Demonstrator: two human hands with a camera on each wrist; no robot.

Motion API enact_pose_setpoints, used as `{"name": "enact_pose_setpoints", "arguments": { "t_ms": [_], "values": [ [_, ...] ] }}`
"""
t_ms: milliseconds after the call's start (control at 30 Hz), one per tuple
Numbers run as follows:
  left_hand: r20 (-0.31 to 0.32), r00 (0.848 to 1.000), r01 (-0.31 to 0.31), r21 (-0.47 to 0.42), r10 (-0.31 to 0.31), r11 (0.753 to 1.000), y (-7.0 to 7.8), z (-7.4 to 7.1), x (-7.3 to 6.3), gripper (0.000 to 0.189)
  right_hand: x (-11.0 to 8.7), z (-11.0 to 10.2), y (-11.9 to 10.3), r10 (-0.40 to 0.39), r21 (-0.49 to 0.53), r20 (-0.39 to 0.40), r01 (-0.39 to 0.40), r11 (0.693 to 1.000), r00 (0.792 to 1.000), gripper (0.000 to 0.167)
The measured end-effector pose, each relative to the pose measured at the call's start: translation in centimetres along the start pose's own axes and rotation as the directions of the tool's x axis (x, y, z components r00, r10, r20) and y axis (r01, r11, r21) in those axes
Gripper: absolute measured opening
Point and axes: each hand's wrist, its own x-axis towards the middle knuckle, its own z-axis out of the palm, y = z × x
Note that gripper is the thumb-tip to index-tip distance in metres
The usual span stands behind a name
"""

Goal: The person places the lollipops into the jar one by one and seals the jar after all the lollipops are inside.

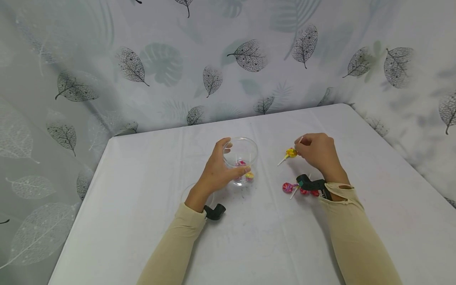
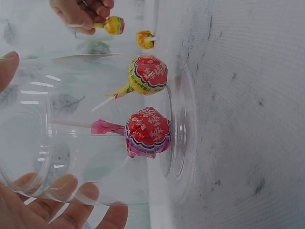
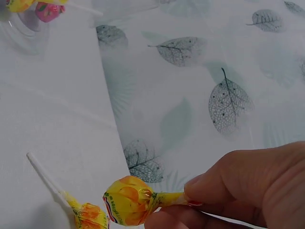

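My left hand (image 1: 221, 168) grips a clear round container (image 1: 246, 148) from its left side, fingers and thumb spread around the wall. Inside it are a red-and-yellow lollipop (image 2: 148, 75) and a red-and-pink lollipop (image 2: 147, 132), their sticks toward the opening. To the right, my right hand (image 1: 317, 152) pinches a yellow lollipop (image 3: 128, 200) by its stick, between thumb and fingers. A second yellow lollipop (image 3: 90, 217) lies on the table just beside the held one. In the head view the two yellow heads overlap.
Several red and pink lollipops (image 1: 287, 188) lie beneath my right wrist, partly hidden by the wrist camera (image 1: 310, 183). A clear round rim (image 1: 183, 194) shows behind my left wrist. White cloth covers the table (image 1: 249, 245); a leaf-print curtain (image 1: 160, 103) hangs behind and at the sides.
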Motion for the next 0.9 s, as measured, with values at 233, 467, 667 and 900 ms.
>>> {"name": "enact_pose_setpoints", "arguments": {
  "t_ms": [233, 467, 667, 900],
  "values": [
    [0.002, 1.0, -0.001, 0.0, 0.001, 1.0, 0.0, 0.0, 0.0, 0.103, -0.2, -0.1, -0.7, 0.054, 0.057, -0.006, -0.053, 0.997, 0.999, 0.022],
    [0.002, 1.0, 0.0, 0.002, 0.0, 1.0, -0.1, 0.0, 0.0, 0.101, -0.3, -0.1, -1.2, 0.084, 0.109, -0.023, -0.081, 0.991, 0.996, 0.024],
    [0.004, 1.0, -0.001, 0.004, 0.001, 1.0, -0.1, 0.0, 0.0, 0.101, -0.4, -0.1, -1.5, 0.06, 0.168, -0.043, -0.052, 0.984, 0.997, 0.025],
    [0.005, 1.0, 0.001, 0.007, -0.001, 1.0, -0.2, 0.0, 0.0, 0.102, -0.5, -0.3, -1.8, 0.048, 0.248, -0.043, -0.036, 0.968, 0.998, 0.029]
  ]
}}
